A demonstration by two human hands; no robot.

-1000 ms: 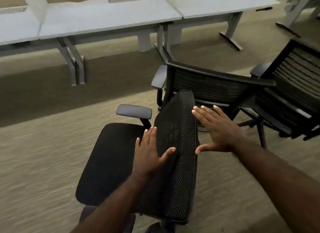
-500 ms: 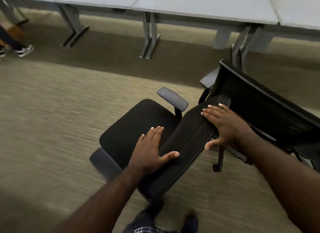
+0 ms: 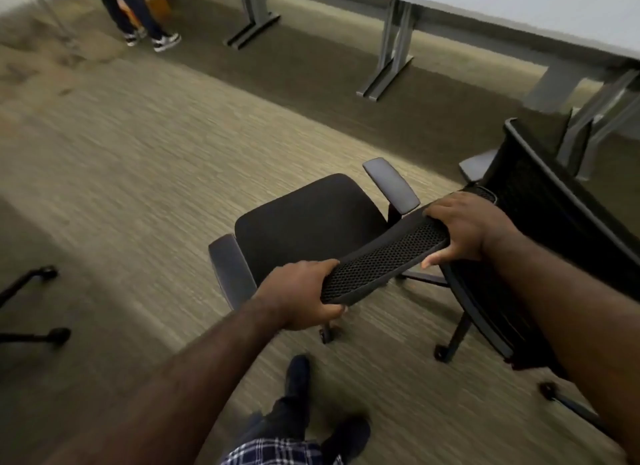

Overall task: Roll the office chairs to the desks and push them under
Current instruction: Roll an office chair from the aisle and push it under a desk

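A black office chair [image 3: 304, 222] with grey armrests stands on the carpet in front of me, its seat facing away to the upper left. My left hand [image 3: 298, 298] is closed around the left end of its mesh backrest [image 3: 384, 260]. My right hand [image 3: 464, 229] grips the right end of the same backrest top. A row of grey desks [image 3: 519, 11] runs along the top right, a few steps beyond the chair.
A second black mesh chair [image 3: 554, 222] stands close on the right, touching or nearly touching the held chair. Caster legs of another chair [image 3: 34, 305] poke in at the left edge. A person's legs [image 3: 138, 14] stand at the top left. Desk legs [image 3: 388, 59] rest on the darker carpet strip.
Both hands went from lying flat on the backrest to gripping its top edge. The chair has swung round and the view has turned left, bringing the standing person's legs into sight.
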